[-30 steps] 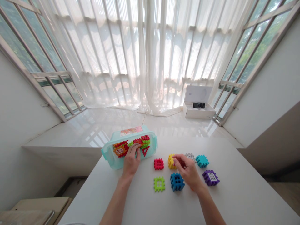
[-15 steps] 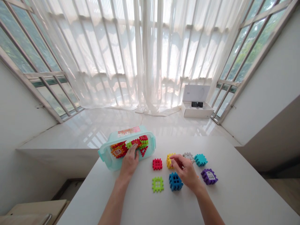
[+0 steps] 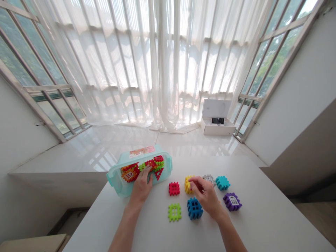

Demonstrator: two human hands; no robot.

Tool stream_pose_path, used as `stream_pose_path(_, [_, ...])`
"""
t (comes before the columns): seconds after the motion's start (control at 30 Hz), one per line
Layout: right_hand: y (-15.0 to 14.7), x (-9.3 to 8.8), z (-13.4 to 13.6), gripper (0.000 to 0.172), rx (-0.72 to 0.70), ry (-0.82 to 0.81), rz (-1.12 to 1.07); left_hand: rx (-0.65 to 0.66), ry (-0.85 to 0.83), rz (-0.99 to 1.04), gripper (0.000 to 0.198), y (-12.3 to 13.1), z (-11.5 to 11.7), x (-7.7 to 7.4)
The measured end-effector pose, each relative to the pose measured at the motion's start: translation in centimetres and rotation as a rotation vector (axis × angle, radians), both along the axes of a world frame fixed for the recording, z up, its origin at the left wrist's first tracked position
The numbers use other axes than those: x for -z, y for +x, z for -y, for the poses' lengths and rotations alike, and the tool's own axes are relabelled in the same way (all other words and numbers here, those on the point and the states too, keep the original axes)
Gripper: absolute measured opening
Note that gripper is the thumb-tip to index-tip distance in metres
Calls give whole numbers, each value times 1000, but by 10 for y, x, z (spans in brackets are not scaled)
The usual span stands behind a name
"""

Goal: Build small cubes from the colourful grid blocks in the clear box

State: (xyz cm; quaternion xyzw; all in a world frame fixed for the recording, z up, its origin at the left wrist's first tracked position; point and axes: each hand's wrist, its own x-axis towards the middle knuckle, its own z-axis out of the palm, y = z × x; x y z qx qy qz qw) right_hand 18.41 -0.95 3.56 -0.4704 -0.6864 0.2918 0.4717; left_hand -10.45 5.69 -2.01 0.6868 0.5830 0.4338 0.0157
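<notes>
Now, left grip unclear on boxed blocks, right grip open by yellow block

Left hand on tub, right over blocks

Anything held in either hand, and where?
Left hand has fingertips on waffle blocks in the teal bin, no clear grip. Right hand, beside a yellow block: cannot tell.
</notes>
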Motion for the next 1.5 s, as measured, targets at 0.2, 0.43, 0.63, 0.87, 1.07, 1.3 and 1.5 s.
stream_pose_path(0.2, [1,3,-1,29,0,-4,15,-43,61,-25,29,-1,3,-3])
stream_pose_path(0.43, [0,3,0,26,-13,-15,25,-85,13,-110,32,2,-1,0])
stream_pose_path(0.63, [1,3,-1,26,-8,-19,30,-117,-41,-174,23,6,0,4])
stream_pose_path(0.87, [1,5,-1,26,-6,-17,28,-123,-11,-299,35,3,1,-1])
stream_pose_path(1.07, [0,1,1,26,-9,-22,34,-167,-64,-464,32,7,5,-2])
stream_pose_path(1.3, [1,0,1,26,-2,-19,41,-144,-45,-418,33,7,6,-1])
stream_pose_path(1.5, [2,4,0,27,3,-12,42,-114,135,-309,32,2,6,-9])
